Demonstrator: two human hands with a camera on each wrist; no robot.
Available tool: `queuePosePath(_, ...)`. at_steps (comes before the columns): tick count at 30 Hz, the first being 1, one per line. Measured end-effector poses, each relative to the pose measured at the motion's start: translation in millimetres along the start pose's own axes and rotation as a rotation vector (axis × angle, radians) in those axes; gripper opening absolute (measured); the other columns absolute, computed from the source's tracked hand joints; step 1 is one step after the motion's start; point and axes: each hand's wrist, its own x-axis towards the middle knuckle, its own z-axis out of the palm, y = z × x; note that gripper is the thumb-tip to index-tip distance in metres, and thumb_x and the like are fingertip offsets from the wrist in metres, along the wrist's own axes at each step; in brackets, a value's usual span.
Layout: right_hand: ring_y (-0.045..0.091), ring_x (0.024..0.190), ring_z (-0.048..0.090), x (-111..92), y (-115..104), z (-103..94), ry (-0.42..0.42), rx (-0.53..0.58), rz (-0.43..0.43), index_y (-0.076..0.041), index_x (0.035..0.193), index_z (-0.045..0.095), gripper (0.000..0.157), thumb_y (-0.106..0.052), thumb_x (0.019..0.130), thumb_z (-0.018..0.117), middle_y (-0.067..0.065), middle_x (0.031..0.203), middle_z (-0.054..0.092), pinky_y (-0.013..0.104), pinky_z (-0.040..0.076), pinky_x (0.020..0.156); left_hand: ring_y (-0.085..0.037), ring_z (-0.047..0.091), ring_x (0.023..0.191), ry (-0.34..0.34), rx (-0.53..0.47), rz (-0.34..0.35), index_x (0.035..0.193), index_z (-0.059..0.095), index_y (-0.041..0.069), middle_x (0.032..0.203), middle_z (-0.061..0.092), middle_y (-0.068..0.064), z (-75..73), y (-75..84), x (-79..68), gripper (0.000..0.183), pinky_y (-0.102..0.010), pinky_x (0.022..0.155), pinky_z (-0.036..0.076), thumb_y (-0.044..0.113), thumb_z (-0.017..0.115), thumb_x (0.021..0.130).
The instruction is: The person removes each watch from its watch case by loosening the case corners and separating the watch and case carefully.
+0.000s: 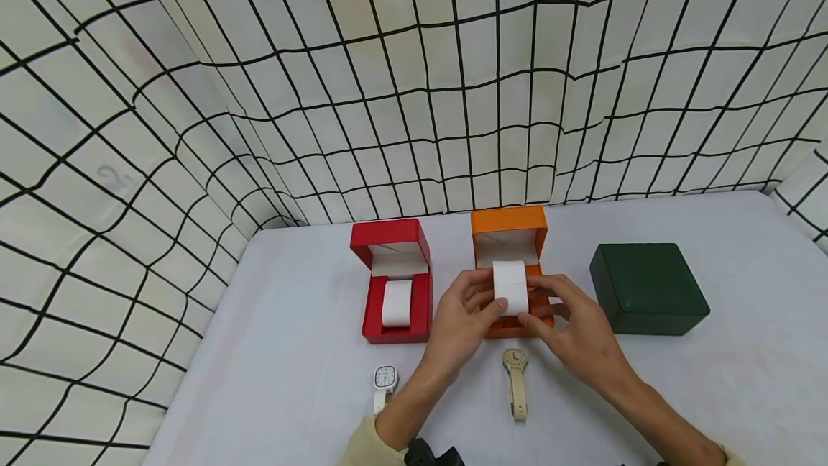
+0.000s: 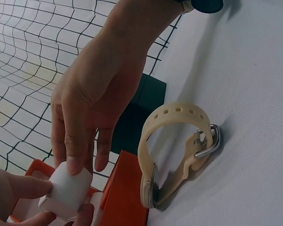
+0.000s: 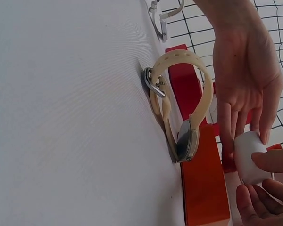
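A white watch cushion (image 1: pixel 510 286) is held between both hands above the open orange watch box (image 1: pixel 517 331). My left hand (image 1: pixel 461 318) grips its left side, thumb near the lower corner. From the other side, my right hand (image 1: pixel 578 333) pinches it with thumb and fingers. In the left wrist view the cushion (image 2: pixel 68 190) shows as a rounded white block among the fingertips. A cream-strapped watch with a round dial (image 1: pixel 514 359) lies in front of the orange box, its strap buckled into a loop in the right wrist view.
Left of the orange box stands an open red watch box (image 1: pixel 423 308) with a white cushion (image 1: pixel 397 303) inside. A white square-faced watch (image 1: pixel 385 377) lies beside my left forearm. A closed green box (image 1: pixel 647 279) sits at the right. Black netting (image 1: pixel 453 85) backs the white table (image 1: pixel 291 322).
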Motion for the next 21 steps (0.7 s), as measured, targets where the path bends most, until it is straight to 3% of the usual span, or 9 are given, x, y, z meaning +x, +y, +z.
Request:
queuePosePath(7,0.019,0.106,0.066,0.9,1.2,0.4,0.000,-0.015,-0.002,-0.006,0.133,0.064,0.052,-0.003,0.085,0.084,0.005,0.121,0.068,0.029,0.062,0.091,-0.026,0.057,0.127,0.064,0.188,0.025,0.142,0.059,0.007,0.142,0.059,-0.012,1.3,1.3,-1.1,0.049,-0.035,0.097,0.062,0.014,0.074,0.096)
queuePosePath(12,0.020,0.106,0.066,2.1,2.7,1.0,-0.011,-0.012,0.008,-0.005,0.133,0.064,0.052,-0.003,0.086,0.083,0.006,0.121,0.069,0.035,0.063,0.091,-0.019,0.067,0.104,0.052,0.232,0.031,0.146,0.057,0.005,0.136,0.059,-0.013,2.0,0.8,-0.7,0.055,-0.026,0.086,0.063,0.014,0.075,0.095)
queuePosePath(16,0.022,0.107,0.066,2.9,4.4,1.8,-0.022,-0.009,0.014,-0.004,0.134,0.063,0.052,-0.003,0.086,0.083,0.008,0.121,0.069,0.041,0.062,0.093,-0.012,0.067,0.087,0.051,0.265,0.041,0.148,0.056,0.004,0.134,0.060,-0.014,2.2,-0.1,-0.3,0.058,-0.020,0.077,0.062,0.013,0.076,0.094)
queuePosePath(18,0.023,0.106,0.066,3.3,5.2,1.9,-0.027,-0.004,0.018,-0.003,0.134,0.063,0.052,-0.002,0.086,0.083,0.009,0.121,0.069,0.042,0.062,0.093,-0.010,0.065,0.082,0.050,0.278,0.042,0.148,0.055,0.004,0.133,0.061,-0.014,2.6,-0.2,-0.1,0.059,-0.019,0.072,0.061,0.012,0.076,0.094)
queuePosePath(21,0.024,0.107,0.066,3.8,5.9,1.5,-0.033,-0.007,0.020,-0.003,0.135,0.062,0.053,-0.002,0.086,0.082,0.010,0.122,0.069,0.044,0.061,0.093,-0.012,0.064,0.089,0.049,0.303,0.052,0.149,0.055,0.004,0.130,0.062,-0.013,3.3,-0.4,0.4,0.060,-0.018,0.076,0.060,0.011,0.077,0.094)
